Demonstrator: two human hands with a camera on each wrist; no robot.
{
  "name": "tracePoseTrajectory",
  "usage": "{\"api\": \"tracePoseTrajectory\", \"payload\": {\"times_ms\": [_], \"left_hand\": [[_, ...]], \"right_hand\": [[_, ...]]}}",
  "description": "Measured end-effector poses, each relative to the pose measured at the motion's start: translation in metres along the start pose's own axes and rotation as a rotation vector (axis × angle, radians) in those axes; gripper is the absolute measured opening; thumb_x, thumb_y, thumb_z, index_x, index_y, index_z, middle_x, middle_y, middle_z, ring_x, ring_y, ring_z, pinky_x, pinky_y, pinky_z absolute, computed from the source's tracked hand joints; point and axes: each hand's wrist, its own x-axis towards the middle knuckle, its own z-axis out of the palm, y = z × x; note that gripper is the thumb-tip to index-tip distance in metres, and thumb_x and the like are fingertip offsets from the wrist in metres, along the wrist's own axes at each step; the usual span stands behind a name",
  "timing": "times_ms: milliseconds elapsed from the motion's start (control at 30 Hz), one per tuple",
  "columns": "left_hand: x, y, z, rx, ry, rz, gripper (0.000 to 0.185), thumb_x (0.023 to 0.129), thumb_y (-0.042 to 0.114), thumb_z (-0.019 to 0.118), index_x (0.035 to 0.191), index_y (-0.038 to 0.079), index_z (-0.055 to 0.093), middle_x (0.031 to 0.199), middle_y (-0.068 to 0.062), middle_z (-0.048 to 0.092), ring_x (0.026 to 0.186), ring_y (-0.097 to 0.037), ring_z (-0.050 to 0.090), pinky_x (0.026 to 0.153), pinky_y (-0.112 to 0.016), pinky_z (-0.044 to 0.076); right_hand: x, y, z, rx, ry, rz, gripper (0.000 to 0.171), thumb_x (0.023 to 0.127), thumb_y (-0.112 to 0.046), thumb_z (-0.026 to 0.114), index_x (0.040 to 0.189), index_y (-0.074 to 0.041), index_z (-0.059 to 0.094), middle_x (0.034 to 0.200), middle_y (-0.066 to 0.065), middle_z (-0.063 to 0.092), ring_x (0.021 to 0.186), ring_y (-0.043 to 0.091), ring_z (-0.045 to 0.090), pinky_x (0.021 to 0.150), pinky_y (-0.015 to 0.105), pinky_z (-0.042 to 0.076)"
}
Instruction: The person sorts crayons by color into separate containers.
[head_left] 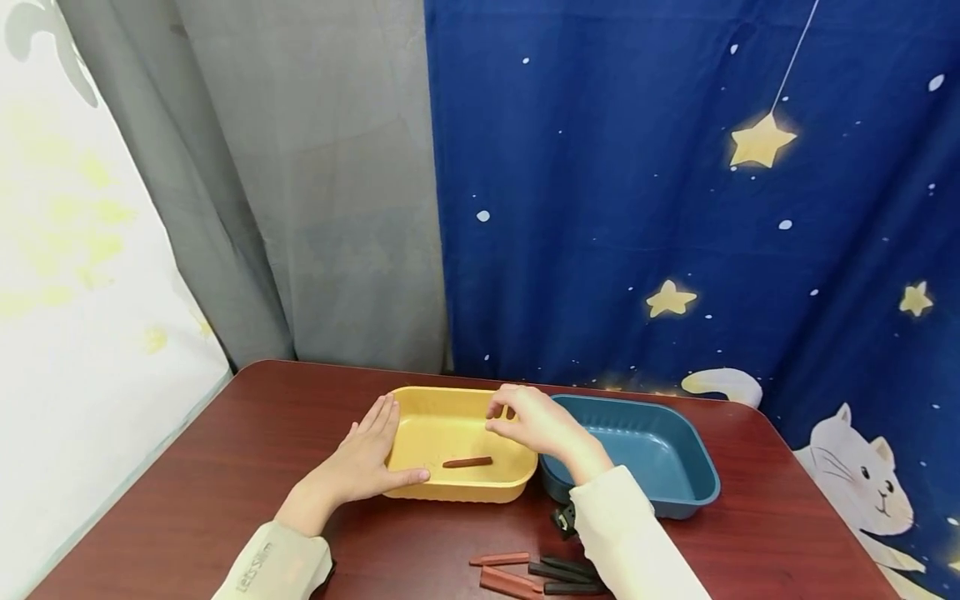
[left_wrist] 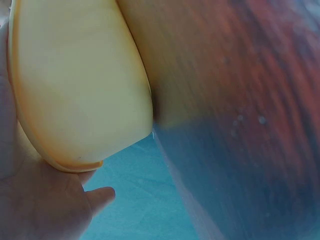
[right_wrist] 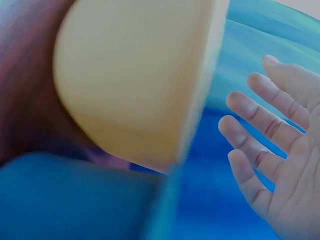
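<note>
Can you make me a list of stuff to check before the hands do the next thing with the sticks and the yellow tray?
1. Left hand steadies the yellow tray: ok, flat against its left rim, thumb along the front edge.
2. Right hand free: ok, fingers relaxed above the tray's right rim, holding nothing.
3. Brown stick lies inside the yellow tray: ok, flat on its floor.
4. Blue tray has room: ok, nothing visible inside it.
5. Loose sticks within reach: ok, brown and dark ones on the table by the right sleeve.
6. Trays touching or apart: cannot tell, the right hand hides the join.
</note>
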Motion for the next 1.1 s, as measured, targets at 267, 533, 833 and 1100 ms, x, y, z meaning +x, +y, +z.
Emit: {"api": "tracePoseTrajectory", "payload": {"times_ms": [267,533,833,1100], "left_hand": [[0.001,0.000,0.004,-0.011,-0.007,0.004,0.123,0.079,0.074,0.063,0.155,-0.009,0.013,0.166,-0.023,0.007,0.154,-0.040,0.008,0.113,-0.071,0.022],[0.002,-0.002,0.003,-0.027,-0.015,-0.002,0.125,0.078,0.076,0.064,0.155,-0.009,0.013,0.166,-0.024,0.005,0.154,-0.040,0.005,0.114,-0.071,0.020],[0.006,-0.003,-0.003,-0.006,-0.002,0.005,0.125,0.078,0.076,0.063,0.155,-0.009,0.014,0.166,-0.024,0.006,0.154,-0.040,0.006,0.113,-0.071,0.021],[0.002,-0.001,-0.001,-0.017,-0.012,-0.006,0.124,0.079,0.075,0.064,0.155,-0.008,0.012,0.166,-0.023,0.005,0.154,-0.040,0.006,0.114,-0.070,0.020]], "right_hand": [[-0.032,-0.012,-0.021,-0.009,0.046,0.014,0.013,0.093,-0.024,0.070,0.103,-0.016,0.071,0.100,-0.004,0.067,0.093,0.019,0.063,0.083,0.032,0.054],[-0.060,-0.025,-0.016,0.002,-0.002,-0.013,0.012,0.093,-0.024,0.070,0.105,-0.019,0.070,0.103,-0.004,0.068,0.096,0.017,0.060,0.084,0.032,0.052],[-0.083,-0.030,-0.006,0.031,-0.034,-0.057,0.008,0.092,-0.021,0.071,0.100,-0.019,0.070,0.092,-0.008,0.065,0.087,0.009,0.056,0.079,0.025,0.050],[-0.092,-0.029,0.016,0.128,-0.174,-0.040,0.008,0.094,-0.019,0.068,0.101,-0.019,0.071,0.097,-0.011,0.068,0.089,0.002,0.059,0.083,0.024,0.051]]}}
